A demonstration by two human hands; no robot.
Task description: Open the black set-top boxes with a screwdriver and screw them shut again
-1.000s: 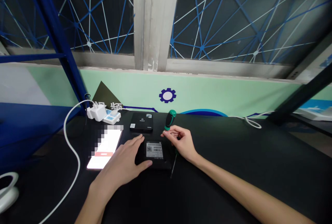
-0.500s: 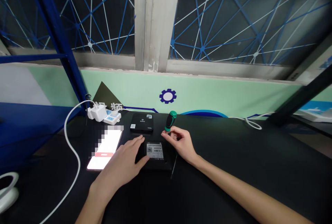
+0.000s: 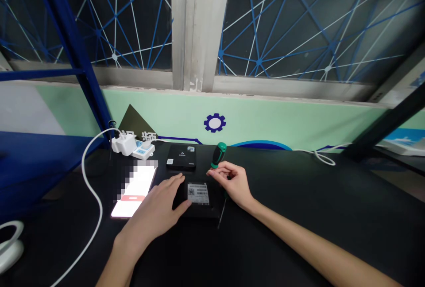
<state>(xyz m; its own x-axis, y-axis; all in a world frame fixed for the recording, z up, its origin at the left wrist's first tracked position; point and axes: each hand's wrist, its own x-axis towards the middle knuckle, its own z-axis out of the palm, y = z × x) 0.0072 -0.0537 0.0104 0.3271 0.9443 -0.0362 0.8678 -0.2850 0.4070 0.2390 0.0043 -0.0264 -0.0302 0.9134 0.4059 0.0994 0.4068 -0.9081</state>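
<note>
A black, box-shaped device with a white printed label lies on the dark table. My left hand rests on its left side, fingers stretched out and thumb by the label. Above the far right part of the device, a screwdriver with a green and black handle stands nearly upright. My right hand pinches it low, just under the handle; the tip is hidden behind my fingers. A thin metal shaft lies along the device's right edge, its upper end partly covered by my right hand.
A second, smaller black box sits behind the device. To the left lie a lit phone, a white power strip with a plug and a white cable. A wall and window rise behind the table.
The fingers of my right hand have shifted very slightly at the screwdriver. My left hand and the device look the same.
</note>
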